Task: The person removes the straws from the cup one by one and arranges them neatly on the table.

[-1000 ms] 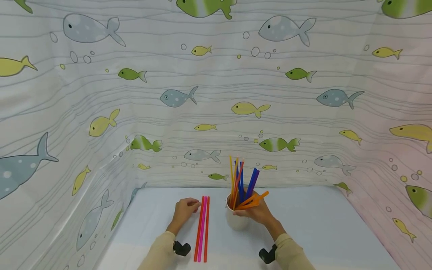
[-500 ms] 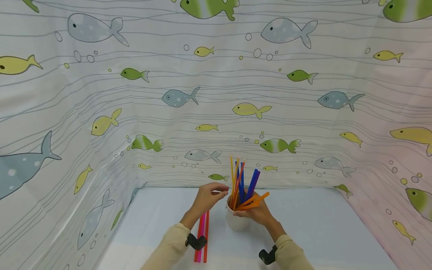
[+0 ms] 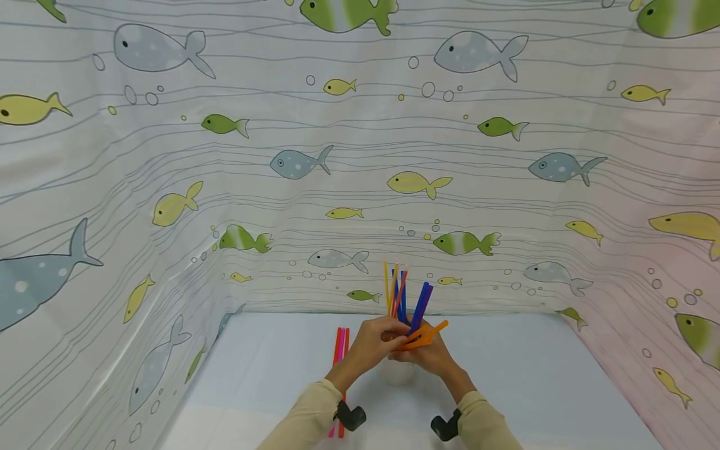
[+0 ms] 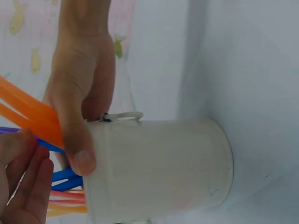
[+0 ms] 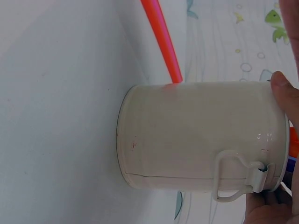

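Observation:
A white metal mug (image 5: 201, 135) stands upright on the table, holding several coloured straws. My right hand (image 3: 430, 356) grips the mug at its rim, thumb on the near side; its other fingers are partly hidden. Orange straws (image 4: 32, 109) lean out over that hand. Blue and purple straws (image 3: 420, 306) and thin yellow and red ones (image 3: 388, 290) rise higher. My left hand (image 3: 374, 344) is at the mug's mouth, its loosely bent fingertips close to the orange and purple straws. Whether they touch a straw is hard to tell.
Two red straws and a pink one (image 3: 339, 350) lie side by side on the white table (image 3: 253, 356), left of the mug and partly under my left forearm. Fish-patterned cloth walls (image 3: 337, 250) enclose the table at the back and sides.
My left hand has gone from beside the straws lying on the table, up and rightward to the mug's mouth. The right hand has kept its grip on the mug.

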Available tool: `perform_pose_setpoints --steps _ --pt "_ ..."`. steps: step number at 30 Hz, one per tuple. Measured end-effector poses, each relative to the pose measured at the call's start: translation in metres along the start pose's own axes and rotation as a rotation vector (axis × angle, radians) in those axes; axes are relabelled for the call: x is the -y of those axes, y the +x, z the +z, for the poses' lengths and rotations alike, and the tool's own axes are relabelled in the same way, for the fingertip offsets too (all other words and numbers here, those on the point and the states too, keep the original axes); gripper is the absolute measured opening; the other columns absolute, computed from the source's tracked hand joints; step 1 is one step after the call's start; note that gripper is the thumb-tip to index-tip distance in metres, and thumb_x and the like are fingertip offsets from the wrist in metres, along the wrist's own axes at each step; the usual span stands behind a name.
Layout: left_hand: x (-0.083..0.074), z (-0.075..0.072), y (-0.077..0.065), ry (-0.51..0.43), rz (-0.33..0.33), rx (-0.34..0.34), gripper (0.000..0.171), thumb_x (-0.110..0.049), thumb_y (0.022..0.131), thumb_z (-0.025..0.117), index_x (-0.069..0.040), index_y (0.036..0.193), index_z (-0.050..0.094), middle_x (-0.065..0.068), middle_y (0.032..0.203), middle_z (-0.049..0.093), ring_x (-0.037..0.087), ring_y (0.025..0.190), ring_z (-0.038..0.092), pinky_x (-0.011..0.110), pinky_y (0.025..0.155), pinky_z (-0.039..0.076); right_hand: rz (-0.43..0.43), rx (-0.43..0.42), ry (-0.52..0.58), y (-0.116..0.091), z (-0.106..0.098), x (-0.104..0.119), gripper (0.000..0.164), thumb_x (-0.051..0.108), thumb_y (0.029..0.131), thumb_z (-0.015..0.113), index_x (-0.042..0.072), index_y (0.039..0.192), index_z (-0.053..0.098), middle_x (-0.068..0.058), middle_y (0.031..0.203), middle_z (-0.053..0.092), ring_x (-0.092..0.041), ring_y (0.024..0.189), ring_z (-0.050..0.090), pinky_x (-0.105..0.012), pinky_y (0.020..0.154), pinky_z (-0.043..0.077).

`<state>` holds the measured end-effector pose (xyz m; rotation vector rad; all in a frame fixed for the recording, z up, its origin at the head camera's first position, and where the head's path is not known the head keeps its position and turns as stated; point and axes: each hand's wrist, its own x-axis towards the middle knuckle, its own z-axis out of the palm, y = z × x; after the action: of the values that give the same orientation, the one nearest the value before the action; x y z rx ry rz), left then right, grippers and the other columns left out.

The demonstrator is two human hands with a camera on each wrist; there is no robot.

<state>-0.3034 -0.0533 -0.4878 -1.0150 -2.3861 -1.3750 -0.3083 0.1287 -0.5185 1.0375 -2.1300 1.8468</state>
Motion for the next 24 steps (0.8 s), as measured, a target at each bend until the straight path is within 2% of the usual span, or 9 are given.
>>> perform_pose_setpoints --steps 6,9,16,19,24 --pt "0.006 0.005 -0.001 0.003 -0.009 0.025 0.022 -0.014 0.091 0.069 -0.013 0.113 0.073 -0.006 0.102 0.069 0.005 0.094 0.064 0.018 0.081 0.053 0.02 0.014 0.027 0.0 -0.002 0.004 0.057 0.004 0.081 0.079 -0.004 0.129 0.049 -0.017 0.113 0.062 -0.025 0.093 0.066 -0.036 0.08 0.058" --pt "0.009 0.007 -0.001 0.025 -0.019 0.029 0.022 -0.015 0.091 0.069 -0.013 0.112 0.073 -0.006 0.102 0.069 0.005 0.092 0.064 0.017 0.08 0.053 0.053 0.018 0.013 -0.001 -0.002 0.009 0.061 0.005 0.081 0.079 -0.007 0.132 0.047 -0.021 0.115 0.059 -0.024 0.093 0.064 -0.034 0.082 0.058" --pt "0.015 0.012 -0.002 0.031 -0.003 0.03 0.021 -0.013 0.091 0.069 -0.013 0.111 0.073 -0.004 0.1 0.07 0.005 0.087 0.063 0.017 0.077 0.054 0.159 -0.013 0.012 -0.002 -0.001 0.01 0.056 0.007 0.08 0.081 0.001 0.128 0.053 -0.02 0.113 0.06 -0.024 0.091 0.064 -0.03 0.084 0.056" --pt "0.016 0.013 -0.001 0.032 0.013 0.024 0.02 -0.012 0.091 0.069 -0.013 0.11 0.073 -0.004 0.1 0.07 0.005 0.085 0.062 0.017 0.076 0.055 0.139 -0.025 0.016 -0.002 0.0 0.002 0.053 0.004 0.08 0.079 0.002 0.126 0.053 -0.019 0.112 0.061 -0.025 0.09 0.064 -0.031 0.083 0.057" --pt "0.014 0.012 0.001 0.075 0.071 0.0 0.018 -0.012 0.09 0.07 -0.012 0.108 0.073 -0.004 0.098 0.07 0.004 0.085 0.062 0.017 0.076 0.054 0.077 -0.023 0.027 -0.003 -0.002 -0.013 0.06 0.004 0.08 0.08 0.001 0.132 0.05 -0.014 0.114 0.061 -0.025 0.093 0.064 -0.032 0.085 0.057"
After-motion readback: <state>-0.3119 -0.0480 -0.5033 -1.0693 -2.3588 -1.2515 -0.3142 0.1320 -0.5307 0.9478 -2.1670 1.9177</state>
